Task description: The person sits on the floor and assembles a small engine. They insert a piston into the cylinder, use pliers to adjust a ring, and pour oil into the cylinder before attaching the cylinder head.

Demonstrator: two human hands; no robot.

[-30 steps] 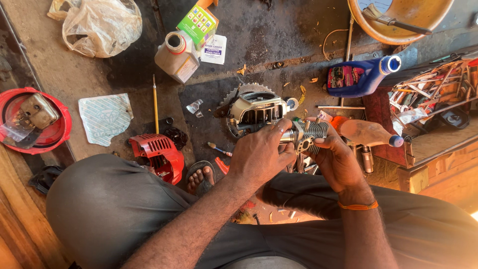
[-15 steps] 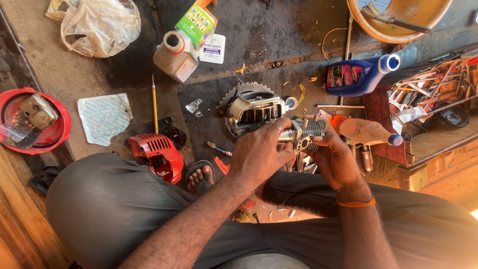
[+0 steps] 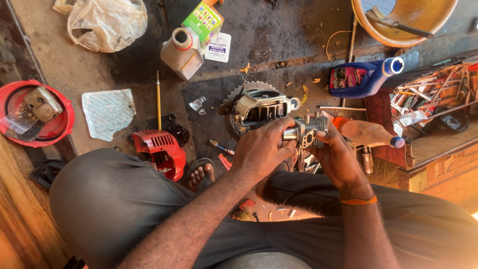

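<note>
Left hand (image 3: 261, 149) curled closed around the smooth round end of a finned metal engine cylinder (image 3: 306, 131), fingers wrapped over the top. Right hand (image 3: 337, 157) closed on the other end, cupping the finned part from below and behind, orange band on that wrist. Cylinder held level between both hands, above the knees, clear of the floor.

Just beyond the hands, on the dark oily floor (image 3: 279, 40): grey engine crankcase block (image 3: 259, 105) sitting on a toothed disc. To the right of the cylinder, an orange-capped bottle (image 3: 366, 133) lying on its side, close to the right hand. Farther right, a blue oil jug (image 3: 366, 78), lying flat, cap off. Tray of mixed tools (image 3: 430, 97) at far right.

Left of the hands: red plastic engine cover (image 3: 159, 149) beside a bare foot in a sandal (image 3: 200, 175). Small brush (image 3: 221, 147) between foot and left hand. Thin yellow rod (image 3: 159, 99) upright in view, patterned cloth (image 3: 108, 113) beside it, red round lid (image 3: 35, 112) at far left.

Top: tan bottle (image 3: 181, 52), green carton (image 3: 203, 21), clear plastic bag (image 3: 107, 22), yellow basin (image 3: 403, 20).
</note>
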